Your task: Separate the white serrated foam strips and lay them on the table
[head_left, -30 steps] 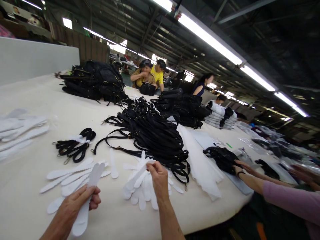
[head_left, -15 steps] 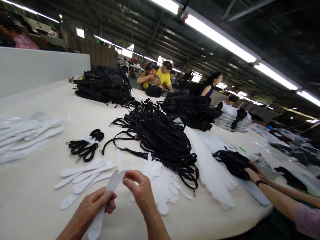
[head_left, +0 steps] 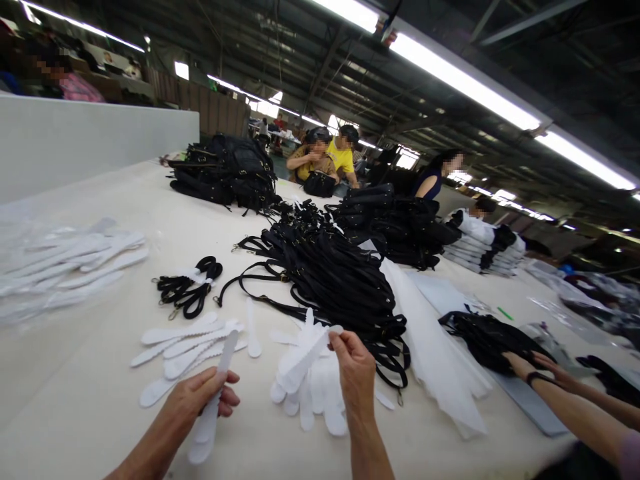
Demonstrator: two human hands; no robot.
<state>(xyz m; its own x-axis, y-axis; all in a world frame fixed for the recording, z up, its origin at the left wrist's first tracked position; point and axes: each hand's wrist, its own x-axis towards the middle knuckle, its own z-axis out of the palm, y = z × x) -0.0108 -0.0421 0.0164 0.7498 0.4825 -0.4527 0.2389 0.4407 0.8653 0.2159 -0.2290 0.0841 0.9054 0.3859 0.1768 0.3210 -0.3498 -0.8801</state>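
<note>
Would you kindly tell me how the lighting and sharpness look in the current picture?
Head view: ceiling lights glare white beneath a dark roof; head view: white strips near the right hand look pale, with little shading; head view: the left-edge pile appears soft.

The bare left forearm [head_left: 150, 441] slants from the near edge toward the far right, the left hand [head_left: 203, 398] closed, its fingers [head_left: 230, 400] curled. The right forearm [head_left: 369, 443] rises more steeply, leaning slightly left; the right hand [head_left: 356, 367], somewhat farther off, pinches thumb and forefinger together at its left side.
</note>
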